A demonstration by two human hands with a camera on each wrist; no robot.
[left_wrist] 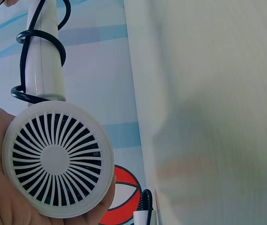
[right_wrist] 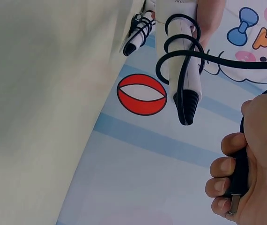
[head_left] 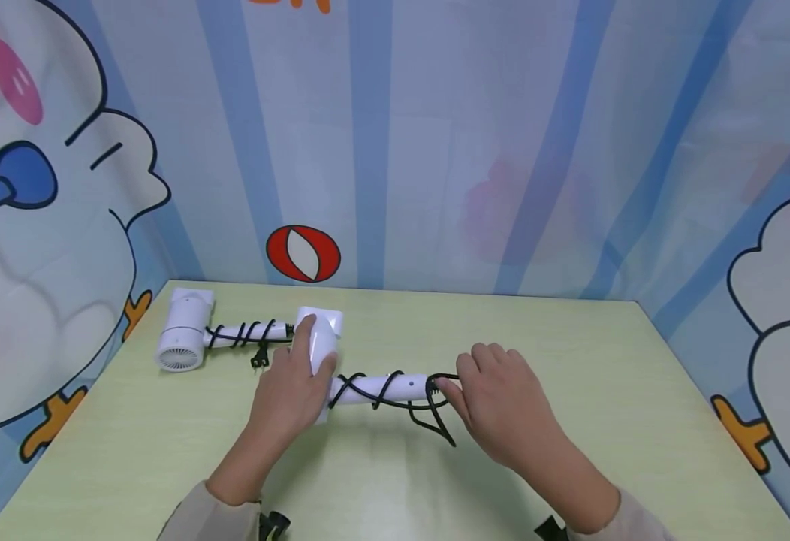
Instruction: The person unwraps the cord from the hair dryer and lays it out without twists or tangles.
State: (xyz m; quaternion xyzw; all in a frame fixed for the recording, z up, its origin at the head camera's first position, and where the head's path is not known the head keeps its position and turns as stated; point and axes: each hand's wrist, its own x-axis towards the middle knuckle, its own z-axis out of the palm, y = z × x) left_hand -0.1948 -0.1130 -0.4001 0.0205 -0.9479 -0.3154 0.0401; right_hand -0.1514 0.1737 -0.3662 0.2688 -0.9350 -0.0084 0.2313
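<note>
A white hair dryer point(head_left: 381, 387) is held up over the table by my left hand point(head_left: 290, 391), whose fingers and thumb wrap round its barrel. Its slatted round air inlet point(left_wrist: 55, 159) faces the left wrist camera. A black power cord point(right_wrist: 185, 54) winds in loose turns round the handle and forms a hanging loop near the handle's end. My right hand point(head_left: 506, 402), just right of that end, grips the cord's black plug point(right_wrist: 239, 176). One metal prong shows below the curled fingers in the right wrist view.
A second white hair dryer point(head_left: 188, 327) lies at the table's back left, its cord wrapped round the handle and its plug point(head_left: 260, 357) beside it. The pale green table point(head_left: 571, 338) meets a patterned blue and white backdrop point(head_left: 422, 150) at the back and sides.
</note>
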